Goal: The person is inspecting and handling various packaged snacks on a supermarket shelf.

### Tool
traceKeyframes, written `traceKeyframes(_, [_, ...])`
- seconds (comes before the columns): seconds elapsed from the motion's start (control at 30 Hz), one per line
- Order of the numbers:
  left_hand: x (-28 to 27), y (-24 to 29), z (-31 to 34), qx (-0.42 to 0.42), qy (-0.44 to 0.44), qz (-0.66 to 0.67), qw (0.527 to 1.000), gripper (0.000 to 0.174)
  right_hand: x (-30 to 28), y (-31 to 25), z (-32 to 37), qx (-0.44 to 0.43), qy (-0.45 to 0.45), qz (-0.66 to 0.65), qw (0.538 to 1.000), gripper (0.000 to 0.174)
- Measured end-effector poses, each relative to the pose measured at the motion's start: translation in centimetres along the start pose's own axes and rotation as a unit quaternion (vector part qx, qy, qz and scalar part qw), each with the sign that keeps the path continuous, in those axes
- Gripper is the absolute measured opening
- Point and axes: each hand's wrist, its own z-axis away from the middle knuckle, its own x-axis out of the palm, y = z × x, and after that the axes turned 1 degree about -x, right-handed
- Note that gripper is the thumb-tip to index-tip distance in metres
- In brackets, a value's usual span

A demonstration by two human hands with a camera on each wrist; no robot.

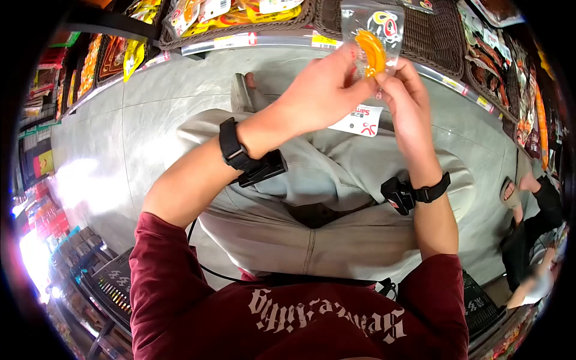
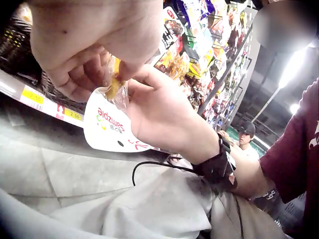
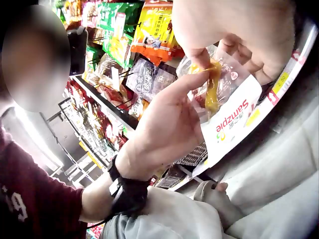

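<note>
A clear plastic snack packet with a glossy yellow-orange piece inside is held up between both hands, before the shelf edge. Its white card label, printed "Samzpie", hangs below the hands. My left hand grips one side of the packet, thumb toward its middle. From the other side, my right hand pinches it beside the yellow piece. Both hands' fingertips come close together on the plastic in the right wrist view, around the yellow piece. Some fingers are hidden behind the packet.
Wicker baskets of packaged snacks line the shelf ahead, with price tags along its edge. Colourful bags hang on a rack. Grey floor tiles lie below. Another person's legs are at the right.
</note>
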Motion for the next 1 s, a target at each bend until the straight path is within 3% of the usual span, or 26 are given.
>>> traceKeyframes(0.23, [0.0,-1.4,-0.8,0.038,0.019,0.107,0.993,0.038,0.7,-2.1,0.9,-0.025,0.051,-0.009,0.998,0.024])
traceKeyframes(0.43, [0.0,-0.6,-0.2,0.049,0.019,0.097,0.994,0.047,-0.3,-2.4,0.6,-0.063,0.098,-0.010,0.993,0.029])
traceKeyframes(0.5, [0.7,-1.6,-0.5,0.111,-0.023,0.193,0.975,0.048,0.2,-2.8,0.9,-0.068,0.014,0.010,0.998,0.030])
traceKeyframes(0.57, [1.0,-2.3,-0.5,0.109,-0.041,0.206,0.972,0.052,0.8,-2.9,1.6,-0.018,-0.056,0.053,0.997,0.024])
traceKeyframes(0.63, [1.2,-3.1,-0.2,0.093,-0.075,0.256,0.959,0.055,1.6,-1.5,1.8,-0.071,-0.071,0.079,0.992,0.021])
traceKeyframes(0.77, [1.3,-3.0,-0.2,0.133,-0.053,0.174,0.974,0.059,1.7,-1.3,1.6,-0.081,-0.076,0.135,0.985,0.021])
traceKeyframes(0.83, [1.3,-2.6,-0.5,0.137,-0.034,0.146,0.979,0.059,1.2,-0.6,1.0,-0.120,-0.032,0.049,0.991,0.024])
traceKeyframes(0.9, [1.1,-1.9,-0.4,0.129,-0.018,0.202,0.971,0.056,0.5,-0.3,0.6,-0.117,-0.023,0.066,0.991,0.026])
traceKeyframes(1.0, [0.4,-1.5,-0.5,0.124,0.025,0.206,0.970,0.050,0.2,0.1,0.2,-0.073,0.085,0.108,0.988,0.023])
